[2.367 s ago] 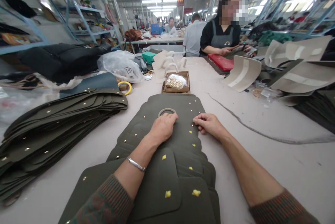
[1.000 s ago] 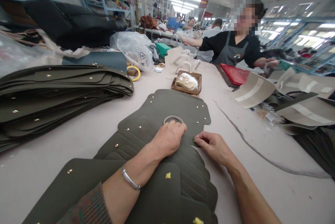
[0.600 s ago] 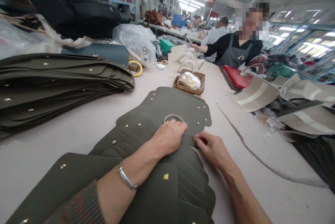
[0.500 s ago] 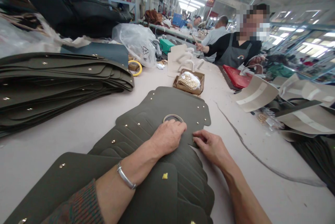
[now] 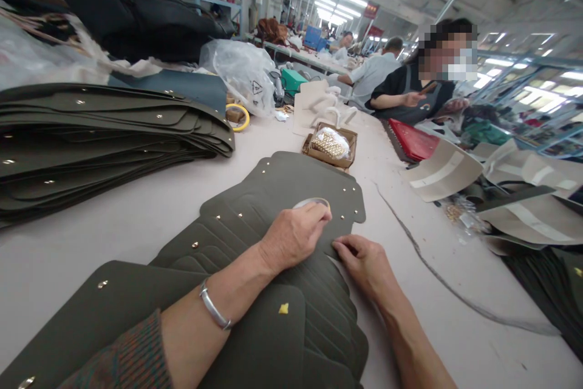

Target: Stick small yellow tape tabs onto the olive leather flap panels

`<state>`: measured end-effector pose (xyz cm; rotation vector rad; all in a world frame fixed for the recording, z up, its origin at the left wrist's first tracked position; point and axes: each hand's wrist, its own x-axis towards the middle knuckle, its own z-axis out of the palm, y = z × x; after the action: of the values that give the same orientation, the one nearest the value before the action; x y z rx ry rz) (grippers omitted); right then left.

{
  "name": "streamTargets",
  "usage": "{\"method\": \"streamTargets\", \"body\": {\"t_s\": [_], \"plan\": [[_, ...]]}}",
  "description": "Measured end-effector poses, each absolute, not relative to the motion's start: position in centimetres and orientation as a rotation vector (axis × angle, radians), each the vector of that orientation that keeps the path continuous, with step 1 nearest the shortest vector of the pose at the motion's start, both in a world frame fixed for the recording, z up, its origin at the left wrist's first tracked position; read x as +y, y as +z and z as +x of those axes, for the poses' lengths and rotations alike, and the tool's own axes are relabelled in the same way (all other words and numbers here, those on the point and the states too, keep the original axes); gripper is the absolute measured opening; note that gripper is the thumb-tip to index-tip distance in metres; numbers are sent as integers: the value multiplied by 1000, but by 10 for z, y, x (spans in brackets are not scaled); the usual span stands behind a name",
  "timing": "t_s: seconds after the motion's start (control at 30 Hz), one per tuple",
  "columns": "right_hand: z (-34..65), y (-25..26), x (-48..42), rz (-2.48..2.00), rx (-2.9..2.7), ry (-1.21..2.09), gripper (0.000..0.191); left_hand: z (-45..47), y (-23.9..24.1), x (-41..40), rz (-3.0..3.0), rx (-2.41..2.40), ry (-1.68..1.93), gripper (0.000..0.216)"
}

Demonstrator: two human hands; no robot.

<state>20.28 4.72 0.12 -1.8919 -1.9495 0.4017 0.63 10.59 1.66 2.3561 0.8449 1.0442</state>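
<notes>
A fanned row of dark olive panels (image 5: 255,195) with small metal studs runs across the table in front of me. My left hand (image 5: 296,231), with a silver bangle on its wrist, is closed around a roll of tape (image 5: 322,201) over the upper panels. Only the top rim of the roll shows above my fingers. My right hand (image 5: 362,258) pinches the right edge of one panel between thumb and forefinger. A yellow scrap (image 5: 283,308) lies on a nearer panel.
At left is a thick stack of olive panels (image 5: 113,134), with a yellow tape roll (image 5: 247,117) behind it. An open box of gold chain (image 5: 331,143) stands ahead. Beige pieces (image 5: 449,173) lie at right; a person (image 5: 410,94) works across the table.
My left hand has lifted slightly and moved right with the tape roll, which now tilts up. My right hand stays at the panel edge. The person opposite has drawn a tool closer to their body.
</notes>
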Motion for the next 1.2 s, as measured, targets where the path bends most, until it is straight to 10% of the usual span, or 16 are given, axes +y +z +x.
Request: {"method": "streamTargets", "body": {"t_s": [0.33, 0.73, 1.2], "plan": [[210, 17, 44, -1784, -1973, 968, 34, 7, 25, 101, 2253, 683, 1063, 19], [192, 26, 38, -1313, -1845, 230, 15, 14, 21, 98, 2503, 758, 863, 42], [189, 23, 38, -1307, -1910, 110, 16, 15, 21, 97, 2608, 779, 802, 33]]}}
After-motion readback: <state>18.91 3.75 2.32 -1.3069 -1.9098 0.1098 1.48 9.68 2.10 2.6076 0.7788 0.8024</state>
